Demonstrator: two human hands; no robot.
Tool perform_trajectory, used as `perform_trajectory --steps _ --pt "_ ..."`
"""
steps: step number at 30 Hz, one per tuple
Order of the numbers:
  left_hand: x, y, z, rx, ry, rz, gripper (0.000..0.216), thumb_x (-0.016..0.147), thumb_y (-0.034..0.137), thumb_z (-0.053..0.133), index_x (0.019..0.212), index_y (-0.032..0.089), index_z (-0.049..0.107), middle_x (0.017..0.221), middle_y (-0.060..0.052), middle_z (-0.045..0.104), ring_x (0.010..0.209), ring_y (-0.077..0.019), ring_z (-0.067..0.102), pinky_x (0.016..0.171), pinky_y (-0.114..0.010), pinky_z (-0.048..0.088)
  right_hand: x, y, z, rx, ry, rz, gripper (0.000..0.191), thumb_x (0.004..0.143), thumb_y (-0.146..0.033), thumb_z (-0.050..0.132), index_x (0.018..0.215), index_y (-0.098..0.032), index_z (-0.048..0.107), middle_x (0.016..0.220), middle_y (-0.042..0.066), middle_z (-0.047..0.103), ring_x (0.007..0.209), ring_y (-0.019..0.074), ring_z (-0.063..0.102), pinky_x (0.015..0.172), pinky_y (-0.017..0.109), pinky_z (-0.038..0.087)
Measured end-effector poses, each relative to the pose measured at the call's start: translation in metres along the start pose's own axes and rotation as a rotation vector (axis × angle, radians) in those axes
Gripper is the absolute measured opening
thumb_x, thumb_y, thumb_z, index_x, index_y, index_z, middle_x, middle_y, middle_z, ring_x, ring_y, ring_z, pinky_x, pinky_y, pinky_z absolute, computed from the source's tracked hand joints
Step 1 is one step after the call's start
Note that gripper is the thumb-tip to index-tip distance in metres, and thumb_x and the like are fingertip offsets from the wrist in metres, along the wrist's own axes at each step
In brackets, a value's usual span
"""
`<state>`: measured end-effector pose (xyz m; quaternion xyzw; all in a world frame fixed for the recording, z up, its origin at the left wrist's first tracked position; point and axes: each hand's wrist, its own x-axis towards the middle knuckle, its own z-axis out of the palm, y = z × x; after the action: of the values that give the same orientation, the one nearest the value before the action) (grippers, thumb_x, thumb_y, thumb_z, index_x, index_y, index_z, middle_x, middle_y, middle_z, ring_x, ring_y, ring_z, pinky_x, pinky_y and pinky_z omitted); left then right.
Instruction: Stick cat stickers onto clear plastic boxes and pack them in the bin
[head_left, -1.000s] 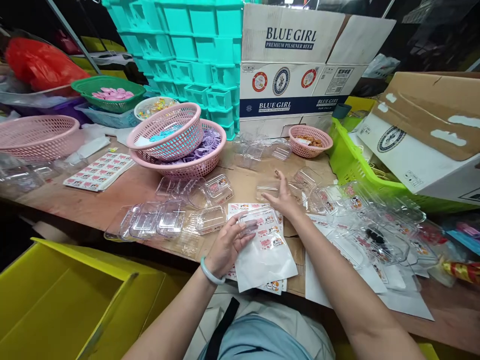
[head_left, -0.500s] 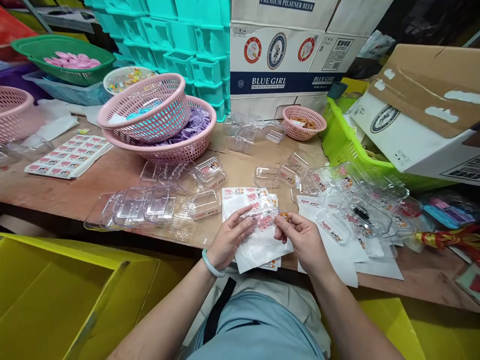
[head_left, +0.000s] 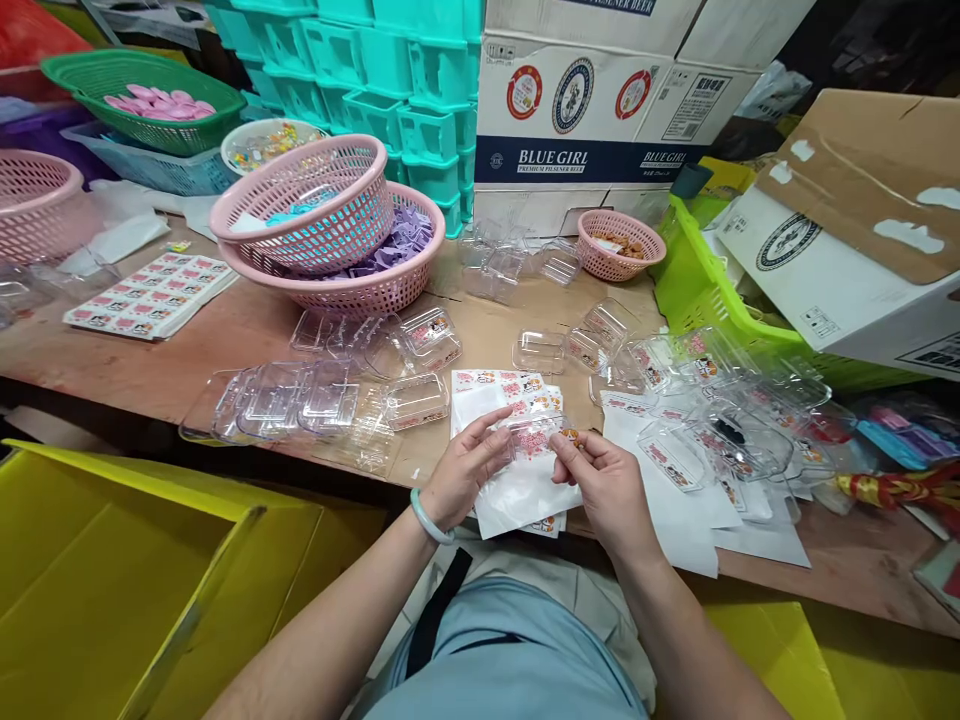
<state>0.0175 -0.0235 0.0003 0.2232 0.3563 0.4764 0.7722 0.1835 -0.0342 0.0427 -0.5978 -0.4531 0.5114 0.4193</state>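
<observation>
A small clear plastic lid [head_left: 534,440], with a pink and orange printed sticker on it, is held level between my two hands above the paper. My left hand [head_left: 466,468] is closed on its left end, the thumb on top. At the right end, my right hand [head_left: 606,482] pinches the lid's edge with thumb and fingers beside the orange figure. White sticker sheets [head_left: 517,505] lie beneath both hands, with pink and orange prints showing at their upper part. Left of them, a clear plastic lid [head_left: 417,401] bears a similar sticker near its lower edge.
Clear plastic boxes [head_left: 289,400] stand in a row at left. Stickered lids and loose backing paper [head_left: 679,520] crowd the right. Farther back are pink baskets [head_left: 330,290], a small pink basket [head_left: 619,262], a lime crate [head_left: 720,300] and beer cartons [head_left: 570,190]. Below left sits a yellow bin [head_left: 112,580].
The whole scene has shifted slightly right in view as the head turned a little. Both hands keep the same hold on the lid, with almost no visible finger movement.
</observation>
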Motion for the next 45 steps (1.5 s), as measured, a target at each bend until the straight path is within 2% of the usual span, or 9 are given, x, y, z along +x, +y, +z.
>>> perform_trajectory --steps 16,23,27,30,34,37,39,41,45 --pt "-0.002 0.002 0.007 0.068 0.044 0.017 0.051 0.072 0.032 0.077 0.12 0.022 0.061 0.096 -0.004 0.067 0.092 -0.0156 0.062 0.088 -0.03 0.045 0.002 0.0 0.003 -0.16 0.022 -0.079 0.036 0.082 -0.05 0.063 0.067 -0.018 0.06 0.053 -0.001 0.055 0.051 0.0112 0.046 0.051 0.023 0.034" --pt "0.004 -0.006 0.011 0.146 0.08 0.104 0.055 0.068 0.032 0.08 0.117 0.019 0.059 0.094 -0.006 0.069 0.086 -0.017 0.064 0.081 -0.029 0.048 0.002 0.022 0.002 -0.71 0.278 -0.559 0.018 0.087 -0.037 0.059 0.081 -0.021 0.063 0.066 0.003 0.056 0.062 0.0166 0.052 0.066 0.029 0.042" --pt "0.003 -0.004 0.014 0.171 0.111 0.107 0.056 0.071 0.033 0.078 0.12 0.019 0.056 0.101 -0.008 0.069 0.092 -0.0185 0.064 0.086 -0.032 0.048 0.016 0.031 -0.009 -0.487 0.451 -0.473 0.036 0.086 -0.041 0.061 0.114 -0.023 0.049 0.1 0.008 0.058 0.08 0.0187 0.058 0.073 0.032 0.05" --pt "-0.003 0.002 0.018 0.22 0.064 0.128 0.055 0.072 0.032 0.077 0.122 0.019 0.056 0.104 -0.009 0.068 0.097 -0.0202 0.064 0.09 -0.034 0.048 0.021 0.025 -0.015 -0.243 0.216 -0.313 0.066 0.079 -0.046 0.068 0.133 -0.026 0.035 0.13 0.013 0.051 0.106 0.0213 0.059 0.084 0.035 0.053" --pt "-0.009 0.015 0.018 0.295 -0.087 0.127 0.055 0.071 0.028 0.078 0.122 0.019 0.058 0.118 -0.012 0.064 0.109 -0.0259 0.06 0.095 -0.038 0.047 0.02 0.004 -0.031 -0.098 -0.322 -0.129 0.052 0.082 -0.046 0.065 0.126 -0.024 0.049 0.122 0.009 0.061 0.112 0.0215 0.06 0.094 0.037 0.05" --pt "0.0 0.029 0.014 0.304 -0.21 0.118 0.059 0.072 0.027 0.077 0.127 0.022 0.057 0.127 -0.012 0.059 0.12 -0.0292 0.054 0.1 -0.041 0.045 0.03 -0.016 -0.051 -0.088 -0.536 -0.143 0.051 0.083 -0.043 0.065 0.128 -0.026 0.049 0.123 0.008 0.061 0.112 0.021 0.061 0.095 0.038 0.051" --pt "0.011 0.038 0.014 0.293 -0.156 0.19 0.057 0.076 0.029 0.073 0.129 0.025 0.055 0.13 -0.011 0.056 0.123 -0.0276 0.051 0.102 -0.041 0.043 0.054 -0.03 -0.058 -0.15 -0.468 -0.252 0.053 0.083 -0.043 0.065 0.131 -0.028 0.046 0.126 0.009 0.058 0.114 0.0217 0.059 0.095 0.038 0.051" --pt "0.02 0.044 0.015 0.352 0.027 0.319 0.047 0.078 0.032 0.071 0.123 0.025 0.059 0.129 -0.009 0.057 0.12 -0.0253 0.052 0.1 -0.039 0.043 0.094 -0.041 -0.055 -0.262 -0.238 -0.411 0.056 0.083 -0.045 0.064 0.133 -0.029 0.042 0.128 0.009 0.055 0.118 0.0234 0.055 0.097 0.04 0.048" --pt "0.014 0.035 0.018 0.666 0.185 0.512 0.025 0.078 0.03 0.07 0.102 0.023 0.07 0.114 -0.008 0.063 0.112 -0.0246 0.054 0.095 -0.035 0.043 0.191 -0.042 -0.025 -0.66 0.078 -0.57 0.061 0.084 -0.039 0.062 0.137 -0.023 0.038 0.138 0.015 0.048 0.129 0.0292 0.044 0.11 0.053 0.03"
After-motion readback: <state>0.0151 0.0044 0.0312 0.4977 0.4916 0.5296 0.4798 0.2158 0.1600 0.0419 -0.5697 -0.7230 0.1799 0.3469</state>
